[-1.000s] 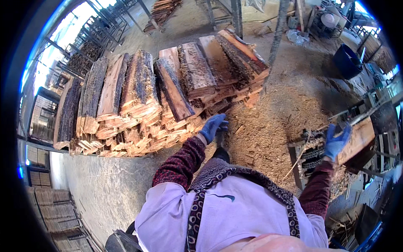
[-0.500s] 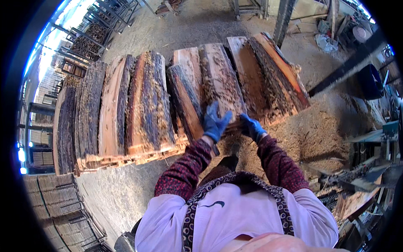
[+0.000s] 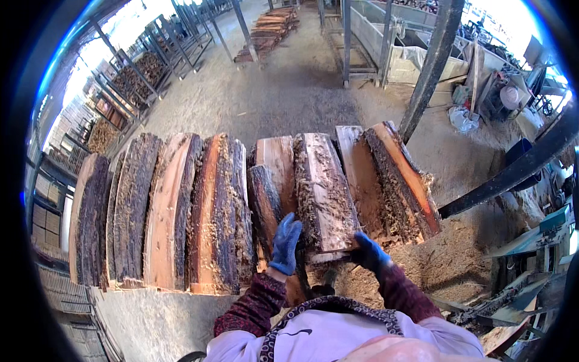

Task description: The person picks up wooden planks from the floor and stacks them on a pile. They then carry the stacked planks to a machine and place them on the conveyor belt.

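A bark-edged wooden slab [image 3: 326, 193], strewn with sawdust, lies in the middle of a row of slabs, its near end toward me. My right hand [image 3: 370, 253], in a blue glove, grips that slab's near right corner, its lower fingers partly hidden by the wood. My left hand [image 3: 285, 246], also gloved in blue, is held just left of the same slab with its fingers stretched out, holding nothing. Beside it lies a shorter, narrower slab [image 3: 265, 196], whose near end is partly covered by my left hand and forearm.
Several more bark-covered slabs [image 3: 166, 208] fill the row's left side, and a reddish-edged slab [image 3: 401, 175] lies at its right end. A dark metal post [image 3: 431, 72] rises behind. Sawdust [image 3: 455, 256] is heaped at right beside machinery [image 3: 537, 259]. More planks [image 3: 271, 29] lie far back.
The view has tilted up, showing more of the floor beyond. My hands have moved apart: the left is now left of the middle slab, the right at its near right corner.
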A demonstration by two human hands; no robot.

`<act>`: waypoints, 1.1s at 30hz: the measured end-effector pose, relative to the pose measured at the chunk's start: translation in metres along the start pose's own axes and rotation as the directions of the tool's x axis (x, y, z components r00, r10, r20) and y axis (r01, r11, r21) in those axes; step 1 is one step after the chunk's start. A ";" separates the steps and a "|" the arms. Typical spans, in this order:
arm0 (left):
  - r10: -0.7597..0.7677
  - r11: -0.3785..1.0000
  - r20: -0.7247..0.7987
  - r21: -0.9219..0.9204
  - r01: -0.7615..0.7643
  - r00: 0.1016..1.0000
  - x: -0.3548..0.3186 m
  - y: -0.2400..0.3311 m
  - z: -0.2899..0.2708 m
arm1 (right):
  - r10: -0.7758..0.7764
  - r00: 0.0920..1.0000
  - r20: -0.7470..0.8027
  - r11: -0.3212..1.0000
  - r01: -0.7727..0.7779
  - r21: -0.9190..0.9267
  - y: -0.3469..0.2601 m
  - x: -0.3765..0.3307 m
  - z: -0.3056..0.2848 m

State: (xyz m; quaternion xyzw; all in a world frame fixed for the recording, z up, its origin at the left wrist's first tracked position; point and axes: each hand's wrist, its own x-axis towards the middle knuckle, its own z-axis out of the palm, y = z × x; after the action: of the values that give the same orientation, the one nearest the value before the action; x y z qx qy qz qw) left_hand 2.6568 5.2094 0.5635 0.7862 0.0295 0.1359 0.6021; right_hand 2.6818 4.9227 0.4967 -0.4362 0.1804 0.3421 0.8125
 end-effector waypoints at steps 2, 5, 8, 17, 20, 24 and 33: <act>-0.087 0.996 0.006 -0.009 0.087 0.996 -0.009 -0.018 -0.001 | 0.010 0.999 0.039 0.999 -0.011 0.032 -0.011 0.012 0.003; -0.495 0.729 0.148 -0.465 0.502 0.856 0.007 -0.023 0.016 | -0.279 0.927 0.250 0.902 0.342 -0.262 -0.024 0.009 -0.014; -0.654 0.280 0.393 -0.668 0.690 0.646 -0.003 -0.037 0.027 | -0.223 0.955 0.195 0.885 0.282 -0.371 -0.052 -0.064 0.010; -0.408 0.109 0.521 -0.787 0.607 0.750 -0.101 -0.036 0.179 | -0.182 0.983 -0.024 0.915 0.160 -0.370 0.026 -0.343 -0.072; -0.262 0.252 0.648 -0.669 0.699 0.715 -0.157 -0.006 0.216 | -0.287 0.956 -0.067 0.902 0.246 -0.356 0.072 -0.418 -0.099; 0.391 0.855 0.784 -0.503 0.123 0.482 -0.238 0.091 0.264 | -0.822 0.560 -0.097 0.553 0.747 -0.370 0.158 -0.474 -0.154; 0.721 0.628 0.670 -0.739 0.242 0.175 -0.415 0.379 0.384 | -0.725 -0.101 -0.681 0.297 0.847 -0.441 0.187 -0.691 -0.266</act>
State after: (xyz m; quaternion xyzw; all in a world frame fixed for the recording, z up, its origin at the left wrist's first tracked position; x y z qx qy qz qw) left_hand 2.3091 4.6587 0.7599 0.3721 -0.5473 -0.2738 0.6979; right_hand 2.0659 4.4979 0.6485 -0.4965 0.2528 -0.4593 0.6918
